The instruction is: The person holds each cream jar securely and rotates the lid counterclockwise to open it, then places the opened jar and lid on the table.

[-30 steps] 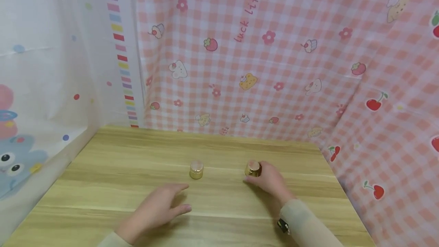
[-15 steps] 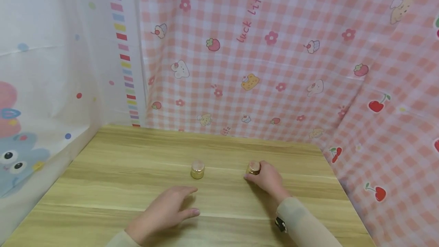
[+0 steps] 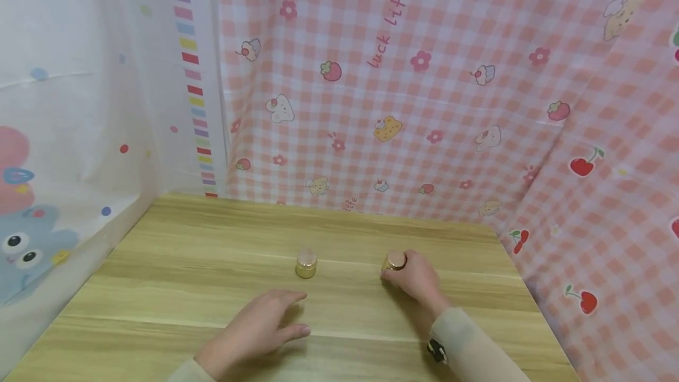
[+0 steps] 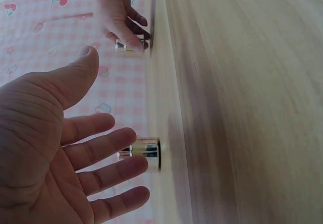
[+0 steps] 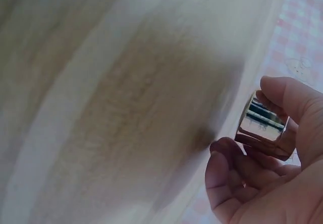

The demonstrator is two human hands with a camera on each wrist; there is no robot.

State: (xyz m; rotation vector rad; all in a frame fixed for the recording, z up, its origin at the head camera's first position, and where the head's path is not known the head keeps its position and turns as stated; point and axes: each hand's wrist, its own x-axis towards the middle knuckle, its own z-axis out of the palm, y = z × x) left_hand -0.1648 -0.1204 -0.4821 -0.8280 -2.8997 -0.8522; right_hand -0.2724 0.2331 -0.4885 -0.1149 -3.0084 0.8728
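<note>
Two small, shiny gold cylindrical jars with flat pinkish tops are in the head view. My right hand (image 3: 416,280) grips the right jar (image 3: 395,260) by its sides, thumb on the near side and fingers behind. The right wrist view shows that jar's mirror-like gold wall (image 5: 261,123) between thumb and fingers, its base close to the tabletop. The left jar (image 3: 306,266) stands upright and untouched. My left hand (image 3: 260,324) hovers nearer to me, thumb and fingers spread and holding nothing. In the left wrist view its fingers (image 4: 108,176) overlap the left jar.
Both jars are on a wood-grain table (image 3: 212,264). A pink checked cloth (image 3: 361,99) hangs behind it and along the right side; a white printed cloth (image 3: 106,111) hangs at the left. A small black item (image 3: 437,351) is at my right sleeve cuff.
My left hand has moved a little to the right, its fingers still spread. The right hand keeps its grip on the right jar, which has barely shifted. The head view has swung slightly.
</note>
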